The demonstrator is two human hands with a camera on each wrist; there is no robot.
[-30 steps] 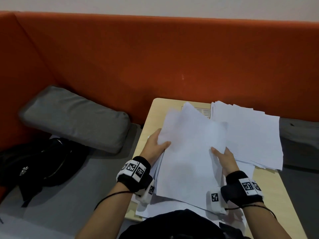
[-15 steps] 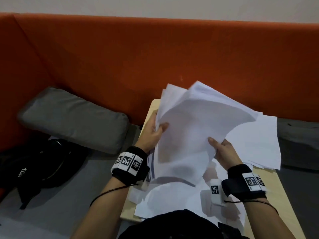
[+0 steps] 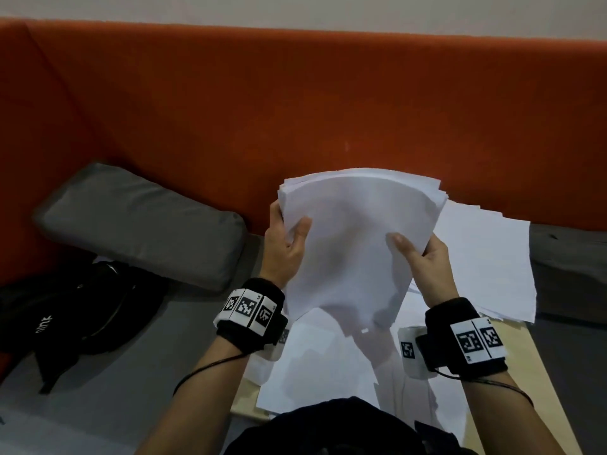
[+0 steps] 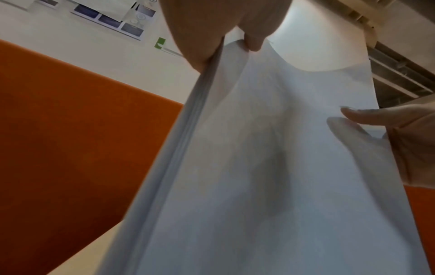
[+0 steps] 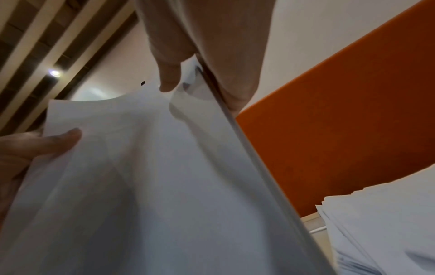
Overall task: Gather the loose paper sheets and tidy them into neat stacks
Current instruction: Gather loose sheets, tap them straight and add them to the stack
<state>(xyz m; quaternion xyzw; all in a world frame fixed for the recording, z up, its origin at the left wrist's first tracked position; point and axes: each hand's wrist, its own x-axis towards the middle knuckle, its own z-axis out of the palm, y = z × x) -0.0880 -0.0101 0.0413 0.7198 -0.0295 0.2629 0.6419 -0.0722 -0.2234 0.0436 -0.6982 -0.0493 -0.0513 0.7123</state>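
Both hands are holding one bundle of paper (image 3: pixel 354 244) upright above the bench (image 3: pixel 538 366). The left hand (image 3: pixel 282 254) is gripping the bundle's left edge, thumb curled over the front sheet and fingers behind it; the right hand (image 3: pixel 427 261) is gripping the right edge the same way, thumb lying on the front. Between the two grips the sheets are bowing, their top edges curving over and fanning unevenly. Below the grips, loose sheets (image 3: pixel 322 366) are lying scattered on the bench. To the right of the right grip, an untidy stack (image 3: pixel 489 264) is resting flat on the bench, its edges stepped. To the left of the left grip, a grey cushion (image 3: pixel 138 221) is lying against the orange seat back (image 3: pixel 295 103), with a black bag (image 3: pixel 65 316) beside it.
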